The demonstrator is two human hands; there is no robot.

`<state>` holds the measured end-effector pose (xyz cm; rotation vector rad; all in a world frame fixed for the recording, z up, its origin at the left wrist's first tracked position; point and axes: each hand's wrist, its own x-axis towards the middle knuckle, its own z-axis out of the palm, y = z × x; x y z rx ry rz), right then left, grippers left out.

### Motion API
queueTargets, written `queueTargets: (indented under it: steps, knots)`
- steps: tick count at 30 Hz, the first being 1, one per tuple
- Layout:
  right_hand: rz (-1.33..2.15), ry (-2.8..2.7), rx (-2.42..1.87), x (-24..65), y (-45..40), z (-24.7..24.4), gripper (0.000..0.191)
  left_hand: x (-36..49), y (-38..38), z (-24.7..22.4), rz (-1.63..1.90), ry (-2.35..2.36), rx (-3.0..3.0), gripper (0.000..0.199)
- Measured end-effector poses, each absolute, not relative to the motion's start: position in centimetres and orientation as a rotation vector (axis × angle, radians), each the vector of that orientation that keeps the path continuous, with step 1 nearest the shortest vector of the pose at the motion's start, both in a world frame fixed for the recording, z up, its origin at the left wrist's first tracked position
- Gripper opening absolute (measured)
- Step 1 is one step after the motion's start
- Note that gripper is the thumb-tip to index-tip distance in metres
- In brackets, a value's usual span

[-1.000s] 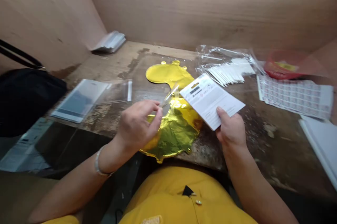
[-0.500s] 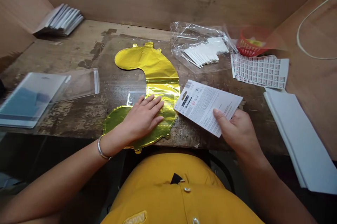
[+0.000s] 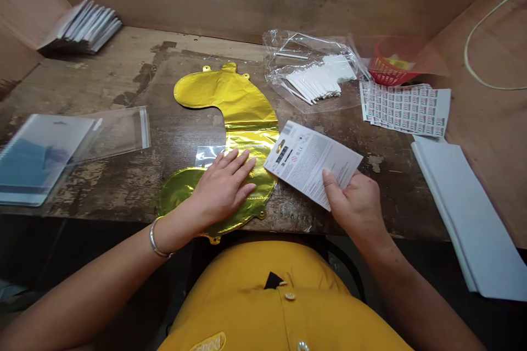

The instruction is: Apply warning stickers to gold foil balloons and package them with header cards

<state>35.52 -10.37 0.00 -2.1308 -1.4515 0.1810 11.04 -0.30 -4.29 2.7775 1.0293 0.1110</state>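
A flat gold balloon (image 3: 247, 104) lies at the desk's (image 3: 395, 197) near middle, beneath the spread left hand (image 3: 222, 183); the right hand (image 3: 356, 202) pinches a card's (image 3: 308, 159) near right edge. The foil looks light, slippery (probably easily creased), best held by edge tabs (image 3: 261, 215).

gold foil balloon (image 3: 252, 106), black-printed white card (image 3: 312, 161), red basket (image 3: 382, 72)

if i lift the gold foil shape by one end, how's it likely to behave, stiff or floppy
Probably floppy: the gold foil shape looks thin and has creases across it. It is likely light for its size, as it lies nearly flat. Its shiny surface may be slippery under the left hand.
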Motion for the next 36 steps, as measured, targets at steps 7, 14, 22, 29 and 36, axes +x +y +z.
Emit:
queueTargets:
  steps: [7,14,22,29,36]
  knots:
    - [0.156,-1.487,-2.144,35.7,-10.3,0.5,0.040,11.3,-0.4,-4.1,0.097,1.037,2.770,0.052]
    - [0.130,-1.471,-2.144,35.9,-10.6,0.6,0.037,11.5,-0.4,-3.8,0.209,1.021,2.732,0.045]
    - [0.241,-1.427,-2.100,36.1,-10.7,0.0,0.035,12.6,1.3,-4.1,0.584,0.834,2.651,0.024]
    - [0.320,-1.331,-2.051,35.8,-10.7,0.4,0.032,12.8,0.8,-4.0,0.689,0.975,2.431,0.018]
    - [0.508,-1.238,-1.917,35.6,-11.3,0.4,0.032,13.0,0.5,-3.9,0.744,1.023,2.332,0.016]
